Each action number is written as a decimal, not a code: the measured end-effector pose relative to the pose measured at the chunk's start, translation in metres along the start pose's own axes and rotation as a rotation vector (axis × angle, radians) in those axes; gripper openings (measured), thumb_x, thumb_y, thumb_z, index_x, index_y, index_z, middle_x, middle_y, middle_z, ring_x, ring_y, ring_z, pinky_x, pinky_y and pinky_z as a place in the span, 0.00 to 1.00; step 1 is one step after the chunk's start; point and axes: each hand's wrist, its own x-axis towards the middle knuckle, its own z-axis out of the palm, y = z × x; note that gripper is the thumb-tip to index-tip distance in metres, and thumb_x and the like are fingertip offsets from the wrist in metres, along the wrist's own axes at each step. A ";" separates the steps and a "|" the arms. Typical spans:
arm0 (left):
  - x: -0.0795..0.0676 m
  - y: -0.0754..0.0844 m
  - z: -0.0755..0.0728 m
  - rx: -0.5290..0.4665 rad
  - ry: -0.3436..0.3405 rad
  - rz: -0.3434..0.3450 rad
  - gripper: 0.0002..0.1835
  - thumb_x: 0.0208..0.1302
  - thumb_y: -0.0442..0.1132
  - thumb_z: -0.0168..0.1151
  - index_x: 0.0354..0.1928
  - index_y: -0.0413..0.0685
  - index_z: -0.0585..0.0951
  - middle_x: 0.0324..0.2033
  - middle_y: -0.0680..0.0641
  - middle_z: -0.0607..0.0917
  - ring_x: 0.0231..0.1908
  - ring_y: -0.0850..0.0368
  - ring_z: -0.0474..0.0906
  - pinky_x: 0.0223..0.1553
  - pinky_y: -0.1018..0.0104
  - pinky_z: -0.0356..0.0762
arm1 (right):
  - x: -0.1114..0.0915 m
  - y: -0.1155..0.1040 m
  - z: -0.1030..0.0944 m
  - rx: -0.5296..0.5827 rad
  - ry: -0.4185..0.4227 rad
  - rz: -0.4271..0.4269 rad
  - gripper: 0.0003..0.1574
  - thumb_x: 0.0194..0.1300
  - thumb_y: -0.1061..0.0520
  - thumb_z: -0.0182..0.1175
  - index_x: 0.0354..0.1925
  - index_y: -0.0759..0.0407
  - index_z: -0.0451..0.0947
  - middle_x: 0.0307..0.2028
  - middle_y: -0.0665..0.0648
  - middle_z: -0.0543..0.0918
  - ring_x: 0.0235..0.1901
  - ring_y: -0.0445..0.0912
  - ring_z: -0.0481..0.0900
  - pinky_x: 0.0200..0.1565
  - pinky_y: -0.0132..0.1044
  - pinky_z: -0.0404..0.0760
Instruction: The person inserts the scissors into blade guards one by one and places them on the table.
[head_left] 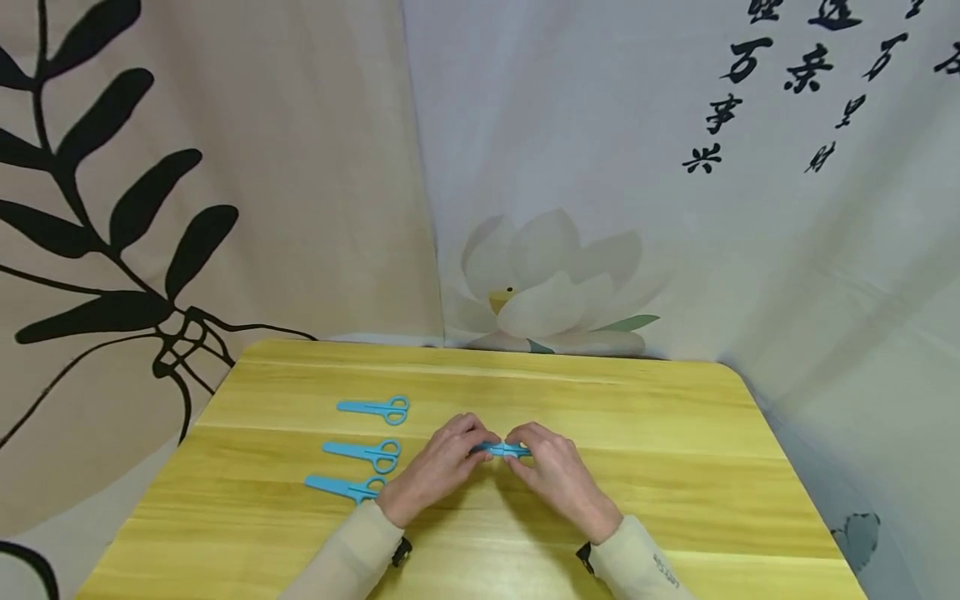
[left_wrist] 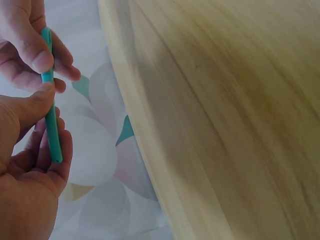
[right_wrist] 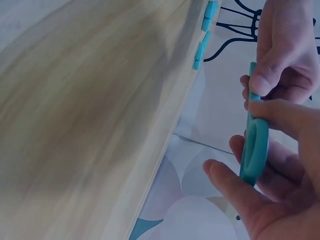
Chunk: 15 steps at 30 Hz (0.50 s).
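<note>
Above the table, both hands hold one pair of blue scissors (head_left: 501, 449). The left hand (head_left: 444, 460) pinches its blade end between thumb and fingers. At the handle end, the right hand (head_left: 558, 473) grips with thumb and fingers. From the left wrist view the scissors (left_wrist: 53, 132) appear edge-on as a thin strip, the thumb pressed along them. A finger loop of the scissors (right_wrist: 257, 150) shows between the right hand's fingers in the right wrist view, while the blades are partly covered by the left hand (right_wrist: 287, 60).
Three more blue scissors lie in a column left of the hands: a far pair (head_left: 371, 407), a middle pair (head_left: 358, 451) and a near pair (head_left: 337, 486), partly behind the left wrist. The wooden table (head_left: 675, 450) ends at a curtain (head_left: 570, 167) printed with a flower and characters.
</note>
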 end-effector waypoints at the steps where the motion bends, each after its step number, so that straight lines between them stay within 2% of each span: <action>1: 0.000 0.000 0.000 0.001 0.001 0.001 0.09 0.69 0.35 0.69 0.48 0.46 0.89 0.40 0.54 0.79 0.40 0.61 0.75 0.41 0.69 0.78 | 0.000 0.000 0.000 -0.002 -0.002 0.005 0.13 0.58 0.64 0.78 0.40 0.60 0.84 0.42 0.55 0.87 0.38 0.45 0.87 0.37 0.34 0.86; 5: -0.001 0.000 0.002 0.020 0.012 0.016 0.08 0.69 0.35 0.69 0.48 0.46 0.88 0.41 0.53 0.80 0.41 0.60 0.75 0.43 0.68 0.79 | 0.001 -0.002 -0.001 -0.005 -0.006 0.020 0.12 0.58 0.64 0.77 0.40 0.60 0.85 0.42 0.56 0.88 0.38 0.45 0.88 0.35 0.33 0.86; 10: -0.001 -0.001 0.000 0.098 0.025 0.073 0.07 0.69 0.35 0.68 0.48 0.47 0.86 0.44 0.52 0.80 0.43 0.58 0.76 0.46 0.66 0.80 | 0.002 -0.002 -0.003 0.016 -0.002 0.019 0.13 0.58 0.63 0.78 0.41 0.59 0.85 0.42 0.55 0.88 0.37 0.44 0.87 0.35 0.34 0.86; 13: -0.002 -0.001 -0.002 0.132 0.008 0.083 0.07 0.70 0.36 0.68 0.48 0.48 0.86 0.44 0.53 0.81 0.44 0.58 0.77 0.46 0.66 0.80 | 0.001 -0.002 -0.005 0.029 -0.035 0.041 0.18 0.61 0.60 0.77 0.49 0.61 0.84 0.47 0.57 0.87 0.42 0.47 0.87 0.39 0.38 0.87; 15: -0.004 -0.003 -0.002 0.134 -0.005 0.076 0.07 0.70 0.36 0.68 0.48 0.48 0.86 0.44 0.53 0.81 0.44 0.58 0.77 0.47 0.65 0.80 | 0.000 -0.002 -0.008 0.054 -0.076 0.096 0.26 0.63 0.55 0.75 0.57 0.61 0.82 0.54 0.58 0.85 0.47 0.49 0.87 0.42 0.41 0.87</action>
